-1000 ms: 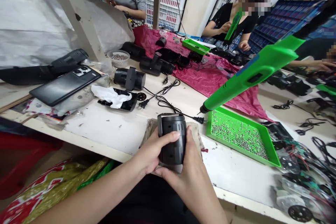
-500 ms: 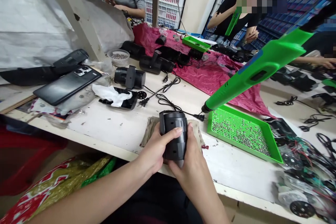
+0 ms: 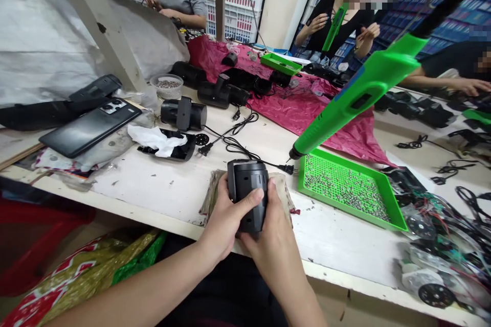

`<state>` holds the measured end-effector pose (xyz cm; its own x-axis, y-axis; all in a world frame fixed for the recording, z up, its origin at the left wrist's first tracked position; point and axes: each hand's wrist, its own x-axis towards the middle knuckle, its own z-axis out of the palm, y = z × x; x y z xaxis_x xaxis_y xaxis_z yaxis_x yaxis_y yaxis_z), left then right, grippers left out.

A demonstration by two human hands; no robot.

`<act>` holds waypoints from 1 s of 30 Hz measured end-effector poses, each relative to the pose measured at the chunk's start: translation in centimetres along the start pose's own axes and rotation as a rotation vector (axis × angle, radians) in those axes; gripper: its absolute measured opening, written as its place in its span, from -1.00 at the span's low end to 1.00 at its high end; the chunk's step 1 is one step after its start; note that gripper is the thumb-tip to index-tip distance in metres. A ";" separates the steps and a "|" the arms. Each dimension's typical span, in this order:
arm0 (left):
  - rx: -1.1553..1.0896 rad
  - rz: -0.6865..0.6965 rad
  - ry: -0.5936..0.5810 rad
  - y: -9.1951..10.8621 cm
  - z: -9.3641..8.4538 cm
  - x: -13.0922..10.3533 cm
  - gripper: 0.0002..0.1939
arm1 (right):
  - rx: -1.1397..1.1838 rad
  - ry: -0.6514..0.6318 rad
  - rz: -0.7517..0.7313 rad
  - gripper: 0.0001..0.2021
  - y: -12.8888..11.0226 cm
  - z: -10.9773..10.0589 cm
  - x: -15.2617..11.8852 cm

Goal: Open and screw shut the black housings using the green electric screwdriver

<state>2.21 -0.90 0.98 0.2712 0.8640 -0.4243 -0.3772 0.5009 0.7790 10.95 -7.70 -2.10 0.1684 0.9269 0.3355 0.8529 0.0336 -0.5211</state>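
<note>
A black rounded device (image 3: 251,179) stands over a folded cloth (image 3: 284,191) near the front edge of the white table. My left hand (image 3: 226,219) wraps its left side, the thumb lying across its front. Around the right side curves my right hand (image 3: 270,219), its fingers along the casing and its thumb low by the base. A cord with a plug (image 3: 286,168) lies behind the device. The green electric screwdriver (image 3: 345,99) hangs to the right, its tip above the near left corner of a green tray (image 3: 401,222) that holds many small screws.
At left lie a phone (image 3: 90,125) and a black shell (image 3: 186,152) with white tissue. Behind are another black device (image 3: 184,114), a tub of screws (image 3: 168,85) and pink plastic sheeting (image 3: 318,112). Wired parts (image 3: 433,230) crowd the right. Other people work across the table.
The whole view has shifted slightly. The hanging screwdriver has swung a little to the left and lower. Both my hands keep their hold on the device. A person across the table has moved both hands.
</note>
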 end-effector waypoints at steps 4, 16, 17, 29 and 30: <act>0.032 0.016 -0.046 0.0 -0.7 0.1 -0.38 | 0.043 -0.064 -0.021 -0.04 -0.1 -0.7 0.1; -0.107 -0.266 0.081 1.5 -0.5 0.8 -0.73 | 0.220 0.066 0.219 -0.84 0.3 -1.7 -2.1; -0.100 -0.261 0.080 1.4 -0.5 0.7 -0.72 | 0.209 0.065 0.200 -0.82 0.3 -1.7 -2.0; -0.027 0.041 -0.125 -0.9 -2.2 -0.4 -0.23 | 0.557 0.065 0.349 -0.68 1.3 -2.0 -2.3; -0.013 0.063 -0.175 -1.1 -2.4 -0.8 -0.24 | 0.664 0.060 0.362 -0.55 1.6 -1.8 -2.2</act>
<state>0.33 -2.00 -0.67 0.3961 0.8721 -0.2874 -0.4092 0.4479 0.7950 12.82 -10.39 -2.22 0.4238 0.9017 0.0854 0.2651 -0.0333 -0.9636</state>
